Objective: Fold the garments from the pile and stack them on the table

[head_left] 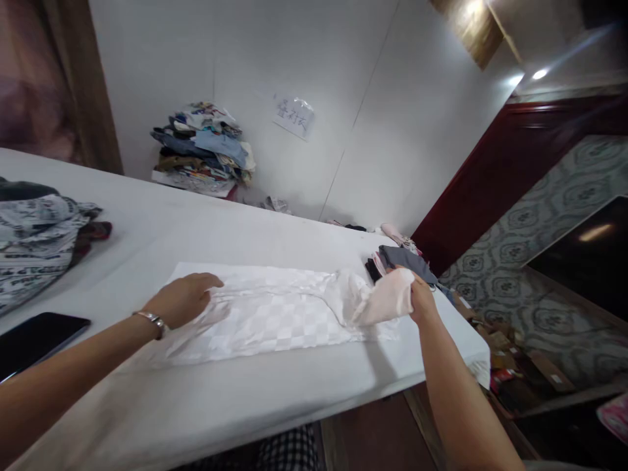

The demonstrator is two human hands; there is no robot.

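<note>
A white shirt [275, 320] with a tone-on-tone check lies lengthwise across the white-covered table, folded into a long strip. My left hand [189, 297], with a silver bracelet on its wrist, is at the shirt's left end. Its fingers are curled down on the cloth, which bunches beside them; the fingertips are partly hidden. At the other end, my right hand [418, 297] grips a raised part of the shirt, pale and slightly pinkish. That part stands above the table and casts a shadow below. Which part of the shirt it is, I cannot tell.
A black phone [42, 340] and a heap of patterned clothes [39, 235] lie at the left. Grey folded clothes [407, 261] sit near the table's right end. Behind the table stands a tall clothes pile [206, 147]. A paper sign [294, 116] hangs on the wall.
</note>
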